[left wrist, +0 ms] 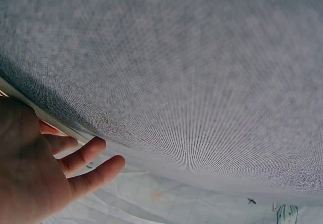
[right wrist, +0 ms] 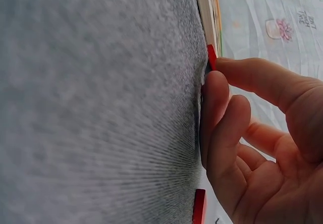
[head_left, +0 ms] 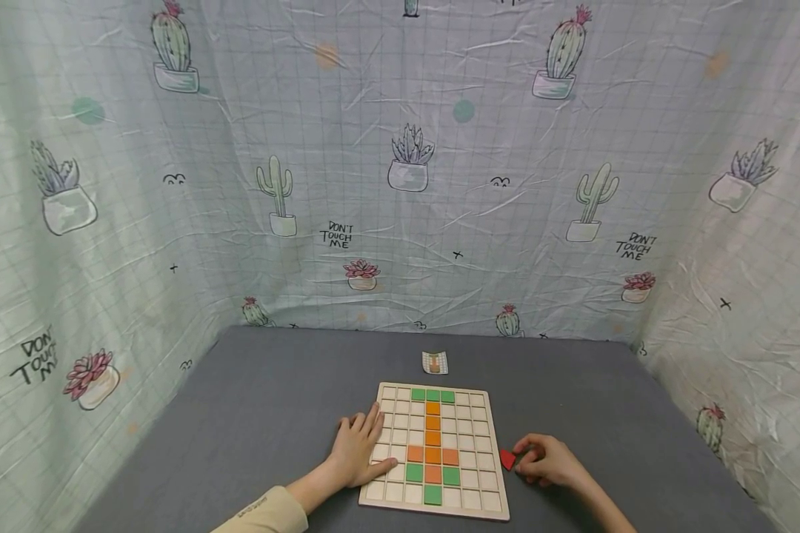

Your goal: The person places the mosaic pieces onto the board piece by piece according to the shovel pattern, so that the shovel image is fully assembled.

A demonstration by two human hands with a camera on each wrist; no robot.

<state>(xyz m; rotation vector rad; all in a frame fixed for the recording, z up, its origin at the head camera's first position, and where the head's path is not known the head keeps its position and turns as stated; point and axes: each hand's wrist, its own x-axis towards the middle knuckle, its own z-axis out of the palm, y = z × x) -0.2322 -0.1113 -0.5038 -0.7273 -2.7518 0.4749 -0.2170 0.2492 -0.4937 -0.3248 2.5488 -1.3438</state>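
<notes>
A wooden grid board [head_left: 467, 500] lies on the table in the head view. Green tiles [head_left: 433, 494], orange tiles [head_left: 432, 423] and salmon tiles [head_left: 450, 457] form a figure in its squares. My left hand [head_left: 356, 453] rests across the board's left edge, fingers spread and thumb on the squares. Just off the right edge, my right hand [head_left: 548, 460] has curled fingers and pinches a red tile [head_left: 508, 460] at its edge between thumb and index finger. The right wrist view shows this tile [right wrist: 211, 57] by the fingertips, plus a second red piece [right wrist: 200, 207] lower down.
A small card [head_left: 435, 363] with a printed grid pattern lies behind the board. Dark grey cloth [head_left: 280, 400] covers the table. A curtain [head_left: 400, 222] printed with cacti hangs around the back and sides.
</notes>
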